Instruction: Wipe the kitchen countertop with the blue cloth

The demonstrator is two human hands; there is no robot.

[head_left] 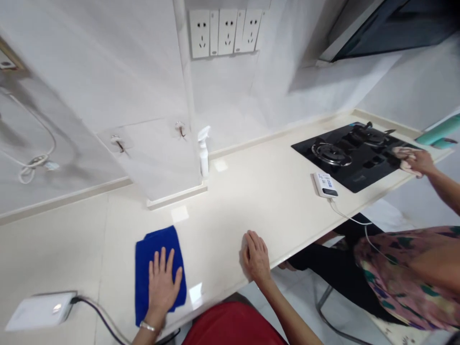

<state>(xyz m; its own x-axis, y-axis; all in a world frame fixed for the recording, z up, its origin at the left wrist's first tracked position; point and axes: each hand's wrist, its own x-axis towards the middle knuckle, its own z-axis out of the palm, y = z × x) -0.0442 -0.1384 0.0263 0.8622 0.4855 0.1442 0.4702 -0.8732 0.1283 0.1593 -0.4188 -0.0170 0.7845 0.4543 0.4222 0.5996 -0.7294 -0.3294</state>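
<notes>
Blue cloth [158, 242] under the left hand [161, 287], fingers [162, 261] spread flat.
The right hand [256, 258] rests on the bench [251, 201] edge, fingers [253, 244] seemingly pressed together; another person's hand [413, 162] partly hides the black hob [373, 175].

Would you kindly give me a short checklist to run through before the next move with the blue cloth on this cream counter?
1. Left hand flat on the blue cloth; right hand resting at the edge of the cream stone counter: ok.
2. White rectangular box with dark cable, apart from the cloth: ok.
3. White spray bottle standing upright: ok.
4. White labelled device close beside the black gas hob: not ok.
5. Co-worker's hand on the hob, apart from yours: ok.
6. Burners lit or off: cannot tell.
</notes>
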